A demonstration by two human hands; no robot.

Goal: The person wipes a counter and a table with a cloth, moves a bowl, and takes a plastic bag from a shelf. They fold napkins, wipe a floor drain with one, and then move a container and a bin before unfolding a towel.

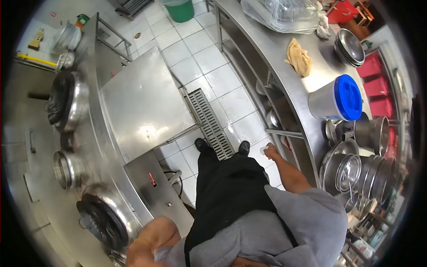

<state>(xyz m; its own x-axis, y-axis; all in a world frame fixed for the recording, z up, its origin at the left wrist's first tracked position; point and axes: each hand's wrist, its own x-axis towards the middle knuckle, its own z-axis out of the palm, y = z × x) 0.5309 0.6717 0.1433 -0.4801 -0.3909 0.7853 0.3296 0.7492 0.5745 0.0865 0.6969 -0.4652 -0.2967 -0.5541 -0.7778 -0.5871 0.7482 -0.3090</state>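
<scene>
- The person stands on the tiled floor (pixel 195 49) between two steel runs, black shoes (pixel 243 147) at the edge of the floor drain grate (pixel 211 123), black apron (pixel 227 191) hanging down in front
- The right hand (pixel 271 152) reaches down and forward, fingers curled around a small white object (pixel 264 148); too small to tell whether it is a cloth, a bottle or something else
- That white object sits low, just beside the front rail of the right-hand surface (pixel 284 78), at the level of the lower shelf (pixel 272 119) where a steel bowl rests
- The left arm (pixel 150 238) shows only at the bottom edge, bare and blurred, near the wok station (pixel 104 218); I cannot tell whether its hand is clenched, released or holding anything
- Step in hand, as I judge it: work at the shelf front with the white object, the right arm stretched toward the rail and not the top
- What a move from here calls for, in my view: a firm hold on the white object, and room kept from the rail and the shelf's post so the knuckles do not knock them
- On the top above sit a blue-lidded white bucket (pixel 338 99), a yellow cloth (pixel 299 58), stacked steel bowls (pixel 349 44) and a crowd of pots and lids (pixel 351 171), all well apart from the right hand
- A low steel table (pixel 142 102) stands to the left, with another wok (pixel 62 100) beyond it
</scene>
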